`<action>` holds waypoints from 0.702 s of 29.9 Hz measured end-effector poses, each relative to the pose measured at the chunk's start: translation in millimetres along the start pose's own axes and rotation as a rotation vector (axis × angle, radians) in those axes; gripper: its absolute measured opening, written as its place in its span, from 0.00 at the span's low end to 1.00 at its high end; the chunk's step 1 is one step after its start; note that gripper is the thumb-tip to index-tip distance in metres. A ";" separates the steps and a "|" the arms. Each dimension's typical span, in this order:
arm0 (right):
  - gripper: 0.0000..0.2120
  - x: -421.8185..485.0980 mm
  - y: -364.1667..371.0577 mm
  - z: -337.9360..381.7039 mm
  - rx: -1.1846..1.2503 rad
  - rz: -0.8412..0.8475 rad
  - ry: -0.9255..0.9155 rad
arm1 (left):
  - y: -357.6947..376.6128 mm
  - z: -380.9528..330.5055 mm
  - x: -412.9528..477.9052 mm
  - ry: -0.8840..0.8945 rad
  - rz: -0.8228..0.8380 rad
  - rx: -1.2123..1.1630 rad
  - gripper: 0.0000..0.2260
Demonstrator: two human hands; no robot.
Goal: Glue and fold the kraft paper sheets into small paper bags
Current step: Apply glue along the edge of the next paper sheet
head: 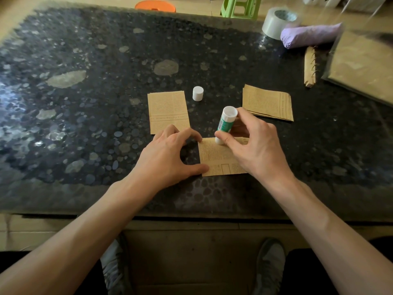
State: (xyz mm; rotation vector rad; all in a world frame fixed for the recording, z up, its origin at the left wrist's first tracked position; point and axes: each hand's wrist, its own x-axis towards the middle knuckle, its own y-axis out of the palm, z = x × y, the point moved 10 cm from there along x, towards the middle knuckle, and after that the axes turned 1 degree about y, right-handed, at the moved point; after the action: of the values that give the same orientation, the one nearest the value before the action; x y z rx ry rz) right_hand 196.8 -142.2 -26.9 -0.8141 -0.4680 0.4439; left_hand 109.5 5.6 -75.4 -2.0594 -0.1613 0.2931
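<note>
A small printed kraft paper sheet lies flat near the table's front edge. My left hand holds its left edge down, forefinger at the top corner and thumb at the bottom corner. My right hand grips a green and white glue stick, tilted, its lower end touching the sheet's top edge. The stick's white cap stands alone farther back. A folded kraft piece lies to the left of the cap. A stack of kraft sheets lies to the right.
The table is dark speckled stone. At the back right are a tape roll, a purple folded bundle, a spiral-bound kraft strip and a kraft pad. An orange stool and a green stool stand beyond the table.
</note>
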 end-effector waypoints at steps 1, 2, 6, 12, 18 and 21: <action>0.14 -0.2 0.3 -0.5 -0.009 0.006 0.000 | -0.1 -0.1 -0.1 0.001 -0.001 0.000 0.29; 0.14 -0.3 0.8 -1.2 -0.014 0.015 -0.002 | 0.0 -0.1 -0.2 0.002 -0.003 0.000 0.29; 0.14 -1.8 1.6 -3.6 -0.012 0.043 -0.002 | -0.3 -0.2 -0.3 0.003 -0.006 -0.007 0.29; 0.14 -3.4 -7.2 -4.9 -0.032 -0.019 0.004 | 0.7 0.0 0.4 0.002 0.004 -0.008 0.30; 0.14 -2.8 -2.5 -10.8 -0.036 0.044 0.019 | 0.9 0.8 1.0 0.003 0.005 -0.013 0.30; 0.14 -3.6 -7.3 -11.7 -0.051 0.013 0.018 | 0.3 0.9 0.6 0.009 -0.002 -0.017 0.30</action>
State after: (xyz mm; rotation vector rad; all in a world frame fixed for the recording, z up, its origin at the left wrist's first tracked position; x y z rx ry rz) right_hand 201.7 -155.4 -29.1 -0.8699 -0.4595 0.4377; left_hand 109.8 6.3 -76.2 -2.0772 -0.1614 0.2820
